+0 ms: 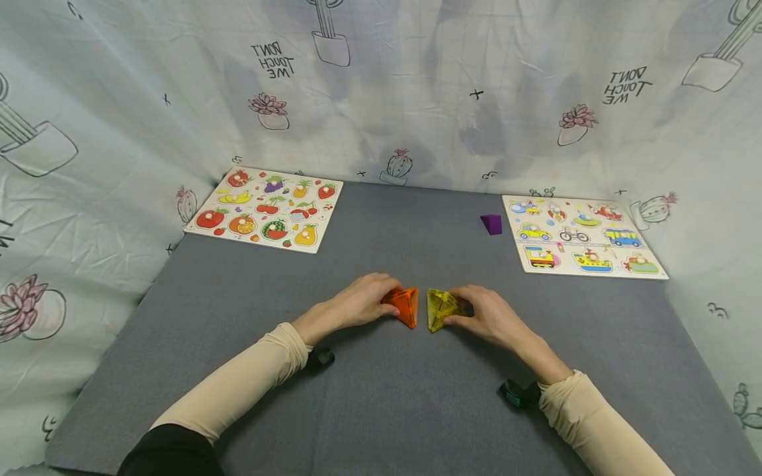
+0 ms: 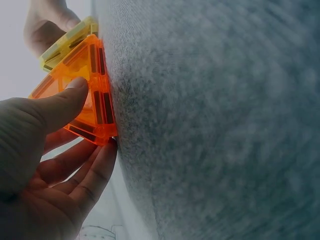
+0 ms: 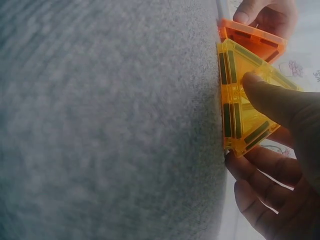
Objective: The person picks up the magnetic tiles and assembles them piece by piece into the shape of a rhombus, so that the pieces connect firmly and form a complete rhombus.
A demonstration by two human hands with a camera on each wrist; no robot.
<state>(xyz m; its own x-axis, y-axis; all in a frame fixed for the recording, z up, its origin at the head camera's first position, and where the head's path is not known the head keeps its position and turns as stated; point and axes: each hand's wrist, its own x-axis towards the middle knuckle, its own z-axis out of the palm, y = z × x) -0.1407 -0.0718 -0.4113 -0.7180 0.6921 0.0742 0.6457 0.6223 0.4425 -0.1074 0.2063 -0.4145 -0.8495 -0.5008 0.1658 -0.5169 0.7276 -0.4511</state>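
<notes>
My left hand (image 1: 364,301) grips an orange translucent pyramid (image 1: 407,307) built of triangular magnetic tiles. Thumb on one face and fingers behind, it keeps the piece down on the grey cloth, as the left wrist view shows. A matching yellow pyramid (image 1: 438,311) is held by my right hand (image 1: 489,315), its thumb lying across a face in the right wrist view. Dark magnet strips run along the edges of both pieces. In the head view a narrow gap separates the two pyramids, which stand side by side at mid-table.
A fruit puzzle board (image 1: 268,210) lies at the back left of the grey table (image 1: 387,410). At the back right is a vehicle puzzle board (image 1: 574,248), with a purple wedge-shaped piece (image 1: 493,224) just left of it. A printed curtain (image 1: 369,99) hangs behind.
</notes>
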